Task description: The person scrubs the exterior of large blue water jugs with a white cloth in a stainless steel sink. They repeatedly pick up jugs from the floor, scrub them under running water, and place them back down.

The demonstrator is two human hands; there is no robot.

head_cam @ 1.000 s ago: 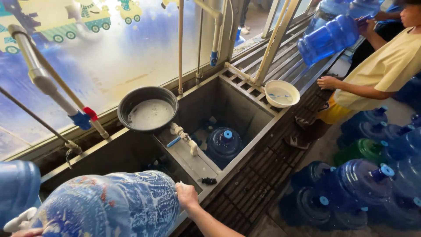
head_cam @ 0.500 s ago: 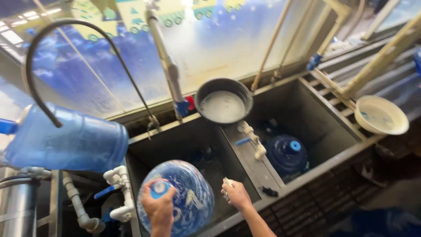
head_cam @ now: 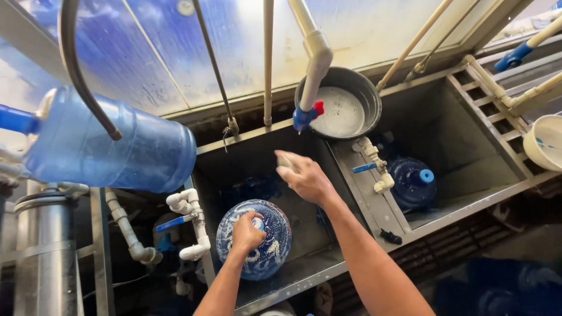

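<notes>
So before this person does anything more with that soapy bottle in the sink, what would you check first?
1. Left hand grips the neck of the soap-streaked blue water bottle: ok.
2. Bottle stands upright inside the grey metal sink basin: ok.
3. Right hand holds a small pale object, perhaps a sponge: cannot tell.
4. Blue-and-red tap on the white pipe is off: cannot tell.
5. Round grey metal pan of whitish liquid sits steady on the sink's back edge: ok.
6. Big blue bottle lying sideways on the rack is clear of the arms: ok.

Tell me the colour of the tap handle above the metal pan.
Red handle on a blue tap body, seen in the head view.
</notes>
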